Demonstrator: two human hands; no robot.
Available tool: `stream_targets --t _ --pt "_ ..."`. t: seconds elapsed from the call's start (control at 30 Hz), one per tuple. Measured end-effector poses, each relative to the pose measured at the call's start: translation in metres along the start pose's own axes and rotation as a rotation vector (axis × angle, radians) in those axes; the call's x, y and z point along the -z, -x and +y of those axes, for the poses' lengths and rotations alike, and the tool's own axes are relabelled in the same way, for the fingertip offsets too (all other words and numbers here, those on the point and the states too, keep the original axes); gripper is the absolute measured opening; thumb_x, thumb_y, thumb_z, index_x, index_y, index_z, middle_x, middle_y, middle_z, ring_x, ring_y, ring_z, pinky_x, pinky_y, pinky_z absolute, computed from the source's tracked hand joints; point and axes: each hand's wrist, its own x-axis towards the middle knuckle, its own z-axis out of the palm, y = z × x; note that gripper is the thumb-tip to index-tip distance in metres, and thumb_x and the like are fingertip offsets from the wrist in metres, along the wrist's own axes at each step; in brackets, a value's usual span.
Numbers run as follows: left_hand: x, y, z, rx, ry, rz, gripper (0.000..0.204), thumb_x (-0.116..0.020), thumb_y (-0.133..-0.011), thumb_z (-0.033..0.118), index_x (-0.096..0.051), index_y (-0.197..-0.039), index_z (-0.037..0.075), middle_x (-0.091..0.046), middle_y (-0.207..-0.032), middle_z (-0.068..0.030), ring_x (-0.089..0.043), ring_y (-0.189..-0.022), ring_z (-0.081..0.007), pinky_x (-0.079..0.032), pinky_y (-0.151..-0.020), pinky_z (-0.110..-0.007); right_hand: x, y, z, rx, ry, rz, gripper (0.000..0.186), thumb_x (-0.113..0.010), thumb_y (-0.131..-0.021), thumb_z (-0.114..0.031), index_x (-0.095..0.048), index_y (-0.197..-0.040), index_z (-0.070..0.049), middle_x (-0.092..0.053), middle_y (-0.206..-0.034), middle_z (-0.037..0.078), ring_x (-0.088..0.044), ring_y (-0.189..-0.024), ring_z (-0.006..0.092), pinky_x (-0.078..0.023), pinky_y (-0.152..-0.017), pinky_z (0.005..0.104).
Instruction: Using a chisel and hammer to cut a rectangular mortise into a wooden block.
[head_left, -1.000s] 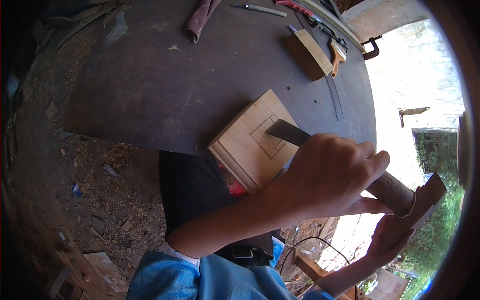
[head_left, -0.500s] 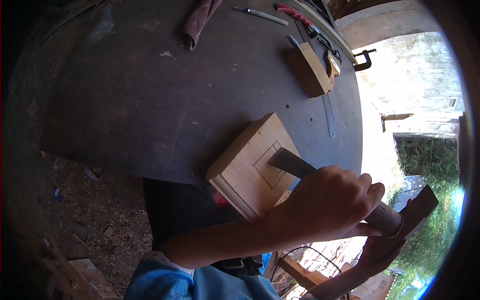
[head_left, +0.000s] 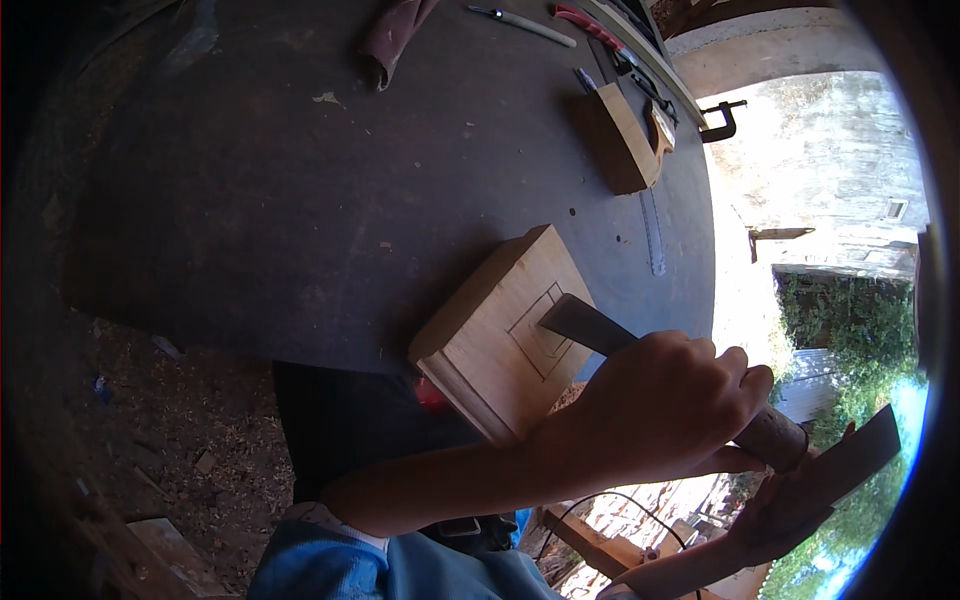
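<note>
The left hand is closed around the handle of a chisel, thumb toward the handle's end. Farther out to the right, the right hand grips a flat wooden bar beside the handle's end; whether bar and handle touch cannot be told. The chisel blade slants down to the left, its tip at the nested rectangular outlines drawn on the upper face of a wooden board. The board is located at the near edge of the dark table, set at an angle.

Beyond the board, a ruler extends from beside a wooden block. A brush is positioned just right of the block. At the far side are a cloth, a pen-shaped tool, a red handle and, on the table's right edge, a black clamp.
</note>
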Motion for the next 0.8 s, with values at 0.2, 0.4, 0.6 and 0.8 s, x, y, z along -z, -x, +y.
stream_targets --t 0.2,0.4,0.6,0.8 --pt "0.001 0.002 0.000 0.022 0.024 0.016 0.046 -0.073 -0.090 0.050 -0.066 -0.092 0.005 -0.064 -0.068 -0.0075 -0.065 -0.053 -0.0154 -0.050 -0.048 -0.028 -0.015 0.016 0.007 -0.107 0.202 0.032 0.057 -0.058 -0.091 -0.054 -0.058 -0.143 -0.030 -0.060 -0.142 0.005 -0.057 -0.129 0.0255 -0.041 -0.113 0.0390" --pt "0.005 0.001 0.002 -0.005 0.030 0.030 0.045 -0.076 -0.087 0.048 -0.065 -0.094 0.005 -0.065 -0.068 -0.0077 -0.066 -0.054 -0.0158 -0.050 -0.048 -0.027 -0.022 0.019 0.020 -0.005 0.011 0.113 0.081 -0.052 -0.089 -0.071 -0.047 -0.151 -0.020 -0.056 -0.147 0.008 -0.052 -0.133 0.0318 -0.037 -0.115 0.0438" --pt "0.002 0.001 0.003 0.001 0.032 0.012 0.044 -0.079 -0.085 0.045 -0.064 -0.093 0.005 -0.063 -0.068 -0.0067 -0.065 -0.054 -0.0158 -0.049 -0.047 -0.028 -0.024 0.029 0.003 -0.238 -0.058 0.079 0.099 -0.048 -0.084 -0.082 -0.043 -0.152 -0.010 -0.051 -0.150 0.014 -0.048 -0.137 0.0318 -0.033 -0.119 0.0425" --pt "0.008 0.000 0.003 0.019 0.023 0.016 0.044 -0.080 -0.083 0.045 -0.063 -0.093 0.006 -0.061 -0.066 -0.0059 -0.064 -0.054 -0.0167 -0.049 -0.047 -0.030 -0.011 0.013 0.002 -0.184 -0.211 0.041 0.092 -0.059 -0.087 -0.071 -0.043 -0.151 -0.006 -0.053 -0.147 0.015 -0.050 -0.137 0.0309 -0.037 -0.117 0.0420"
